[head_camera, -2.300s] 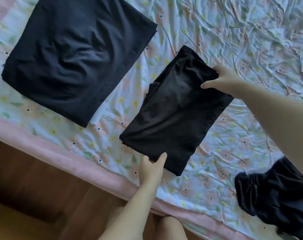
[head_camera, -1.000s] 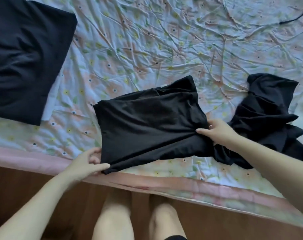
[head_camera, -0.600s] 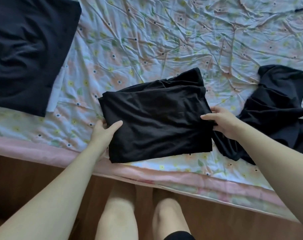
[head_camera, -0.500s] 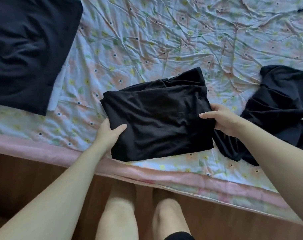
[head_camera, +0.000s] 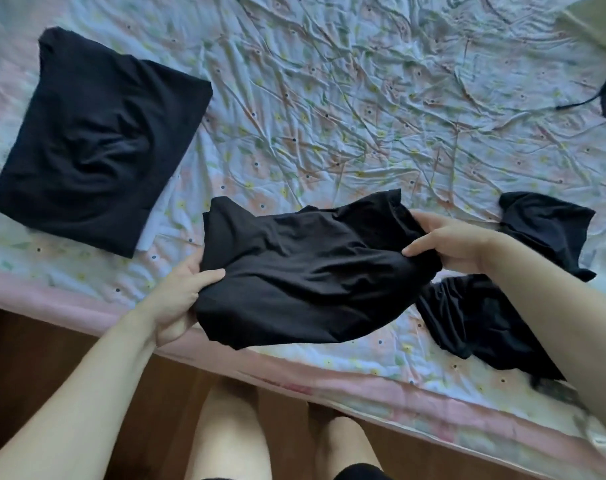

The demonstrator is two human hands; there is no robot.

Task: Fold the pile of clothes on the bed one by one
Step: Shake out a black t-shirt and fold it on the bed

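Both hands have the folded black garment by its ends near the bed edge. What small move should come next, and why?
Probably carry it left and set it on the folded dark stack. The left hand and right hand each grip an end of the folded black garment, which looks compactly folded already, and an unfolded black garment lies to the right.

We hold the folded garment (head_camera: 305,271) between our hands, the left hand (head_camera: 177,299) at its left edge and the right hand (head_camera: 447,242) at its right edge, above the near part of the bed (head_camera: 364,109). A folded stack (head_camera: 93,136) lies on the bed to the far left. An unfolded heap (head_camera: 495,306) lies to the right, partly behind our right forearm.
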